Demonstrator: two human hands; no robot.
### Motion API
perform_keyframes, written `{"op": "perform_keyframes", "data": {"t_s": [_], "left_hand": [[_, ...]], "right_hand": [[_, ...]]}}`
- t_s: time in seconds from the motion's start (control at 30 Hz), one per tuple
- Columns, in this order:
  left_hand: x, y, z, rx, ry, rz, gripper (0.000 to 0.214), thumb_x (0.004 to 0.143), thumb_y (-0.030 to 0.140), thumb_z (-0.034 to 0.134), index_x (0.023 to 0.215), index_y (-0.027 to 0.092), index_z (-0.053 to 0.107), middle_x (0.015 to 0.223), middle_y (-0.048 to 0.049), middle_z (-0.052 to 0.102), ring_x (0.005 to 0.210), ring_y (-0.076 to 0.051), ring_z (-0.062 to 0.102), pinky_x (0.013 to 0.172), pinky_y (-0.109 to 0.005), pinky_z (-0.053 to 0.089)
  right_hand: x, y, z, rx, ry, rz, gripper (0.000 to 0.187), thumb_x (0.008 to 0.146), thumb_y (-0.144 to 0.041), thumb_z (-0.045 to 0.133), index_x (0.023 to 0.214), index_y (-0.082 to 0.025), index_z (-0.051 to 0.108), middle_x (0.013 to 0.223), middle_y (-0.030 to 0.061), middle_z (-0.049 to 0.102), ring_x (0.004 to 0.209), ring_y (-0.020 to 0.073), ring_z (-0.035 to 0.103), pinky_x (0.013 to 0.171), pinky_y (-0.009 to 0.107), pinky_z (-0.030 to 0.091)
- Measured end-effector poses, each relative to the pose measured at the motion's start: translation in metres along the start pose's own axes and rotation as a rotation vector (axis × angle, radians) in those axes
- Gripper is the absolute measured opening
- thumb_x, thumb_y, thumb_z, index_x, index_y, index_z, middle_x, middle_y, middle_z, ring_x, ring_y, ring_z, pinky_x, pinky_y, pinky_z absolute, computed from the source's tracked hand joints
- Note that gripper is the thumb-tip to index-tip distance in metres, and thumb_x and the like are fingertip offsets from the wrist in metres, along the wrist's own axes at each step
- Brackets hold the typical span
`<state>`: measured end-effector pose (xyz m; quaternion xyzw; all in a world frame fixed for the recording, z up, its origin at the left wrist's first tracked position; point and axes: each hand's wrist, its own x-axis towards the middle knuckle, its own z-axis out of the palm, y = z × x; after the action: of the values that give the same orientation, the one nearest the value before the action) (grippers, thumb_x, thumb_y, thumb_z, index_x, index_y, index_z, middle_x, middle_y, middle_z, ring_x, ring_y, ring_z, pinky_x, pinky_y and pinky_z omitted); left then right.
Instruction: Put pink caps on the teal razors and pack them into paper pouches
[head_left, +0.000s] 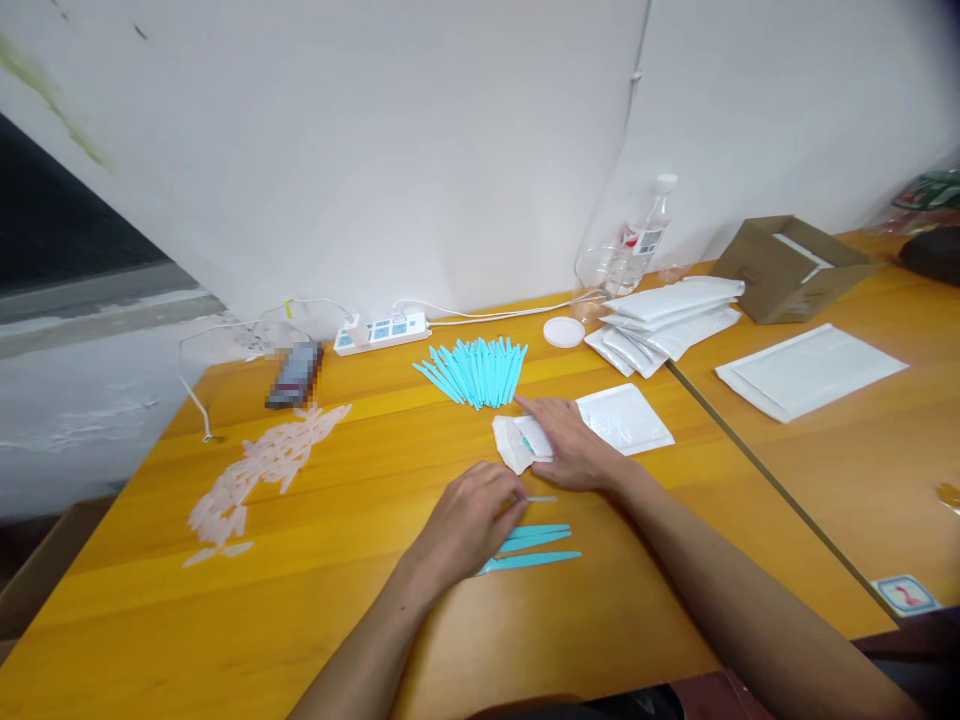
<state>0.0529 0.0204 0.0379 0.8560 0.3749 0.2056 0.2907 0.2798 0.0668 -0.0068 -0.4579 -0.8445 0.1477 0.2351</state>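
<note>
My left hand (480,510) has its fingers pinched together around the end of a thin blue stick (543,499), which points right. Several flat, tapered blue sticks (536,561) lie on the table just below those fingers. My right hand (568,442) grips a white padded envelope (630,420), whose mouth gapes to the left. A bit of blue shows inside that mouth. Behind my hands, many more blue sticks (480,373) are fanned out in a pile.
At left lies a heap of pale pink pieces (262,465) near a phone (295,375). A power strip (381,332) stands along the wall. On the right are stacked padded envelopes (667,315), a single envelope (810,370), a plastic bottle (645,240), a round lid (563,331) and a cardboard box (787,275).
</note>
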Motion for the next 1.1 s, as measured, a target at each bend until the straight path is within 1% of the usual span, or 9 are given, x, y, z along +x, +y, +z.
{"op": "perform_keyframes", "data": {"t_s": [0.17,0.27,0.43,0.63,0.73,0.83,0.9,1.03,1.1], "left_hand": [[-0.007,-0.017,-0.034,-0.403,0.585,-0.227,0.037,0.089,0.031,0.069,0.125,0.026,0.060,0.101,-0.0022,0.068,0.086,-0.014,0.068,0.084,-0.028,0.055],[-0.003,-0.031,-0.032,-0.569,0.735,-0.357,0.040,0.088,0.039,0.070,0.123,0.022,0.062,0.095,-0.0025,0.070,0.080,-0.015,0.071,0.081,-0.028,0.057],[-0.003,-0.041,-0.022,-0.463,0.594,-0.436,0.031,0.088,0.043,0.068,0.102,0.016,0.072,0.074,-0.0023,0.070,0.069,-0.014,0.067,0.066,-0.022,0.052],[-0.015,-0.044,-0.032,-0.352,0.668,-0.497,0.031,0.087,0.044,0.066,0.100,0.017,0.074,0.061,0.0026,0.059,0.052,-0.010,0.051,0.048,-0.019,0.035],[0.005,-0.034,-0.012,-0.346,0.505,-0.467,0.031,0.089,0.042,0.062,0.101,0.017,0.075,0.058,0.0030,0.059,0.046,-0.011,0.045,0.046,-0.021,0.030],[0.034,-0.020,0.012,-0.314,0.249,-0.269,0.029,0.096,0.030,0.049,0.093,0.020,0.075,0.069,-0.0004,0.067,0.057,-0.013,0.054,0.057,-0.022,0.039],[0.040,-0.012,0.018,-0.289,0.169,-0.198,0.028,0.095,0.027,0.051,0.083,0.021,0.075,0.070,-0.0010,0.068,0.061,-0.014,0.056,0.062,-0.024,0.042],[0.015,-0.004,0.008,-0.171,0.197,-0.191,0.023,0.095,0.030,0.055,0.099,0.025,0.077,0.092,-0.0041,0.074,0.075,-0.016,0.064,0.070,-0.026,0.046],[0.001,0.002,0.007,-0.035,0.080,-0.178,0.019,0.092,0.029,0.060,0.093,0.028,0.079,0.088,-0.0025,0.074,0.073,-0.017,0.064,0.067,-0.026,0.044]], "right_hand": [[0.000,-0.001,0.000,0.015,0.015,-0.004,0.083,0.078,-0.029,0.065,0.153,-0.017,0.032,0.133,0.0174,0.057,0.121,0.0360,0.050,0.102,0.052,0.035],[0.001,-0.004,0.000,0.045,0.022,-0.010,0.084,0.079,-0.030,0.066,0.154,-0.018,0.030,0.133,0.0172,0.057,0.121,0.0357,0.051,0.102,0.052,0.035],[0.001,-0.005,0.002,0.082,0.027,0.010,0.087,0.079,-0.031,0.066,0.155,-0.018,0.028,0.137,0.0178,0.055,0.124,0.0357,0.050,0.104,0.052,0.035],[0.003,-0.004,0.003,0.092,0.042,0.033,0.088,0.079,-0.030,0.068,0.156,-0.020,0.025,0.138,0.0168,0.054,0.126,0.0345,0.050,0.105,0.052,0.036],[0.005,-0.011,0.005,0.102,0.071,0.005,0.088,0.081,-0.034,0.069,0.156,-0.021,0.024,0.136,0.0171,0.055,0.124,0.0348,0.051,0.103,0.052,0.037],[0.005,-0.017,0.006,0.084,0.064,-0.024,0.085,0.082,-0.031,0.067,0.155,-0.020,0.025,0.128,0.0163,0.059,0.115,0.0337,0.054,0.098,0.050,0.039],[0.004,-0.018,0.005,0.056,0.053,-0.033,0.082,0.083,-0.031,0.065,0.154,-0.020,0.027,0.126,0.0161,0.060,0.112,0.0335,0.055,0.096,0.050,0.039],[0.001,-0.012,0.004,0.046,0.041,-0.021,0.083,0.083,-0.036,0.066,0.154,-0.018,0.027,0.134,0.0186,0.056,0.119,0.0355,0.052,0.099,0.051,0.037],[0.001,-0.010,0.005,0.047,0.025,-0.016,0.084,0.081,-0.033,0.066,0.154,-0.017,0.028,0.134,0.0186,0.057,0.119,0.0356,0.052,0.100,0.051,0.037]]}}
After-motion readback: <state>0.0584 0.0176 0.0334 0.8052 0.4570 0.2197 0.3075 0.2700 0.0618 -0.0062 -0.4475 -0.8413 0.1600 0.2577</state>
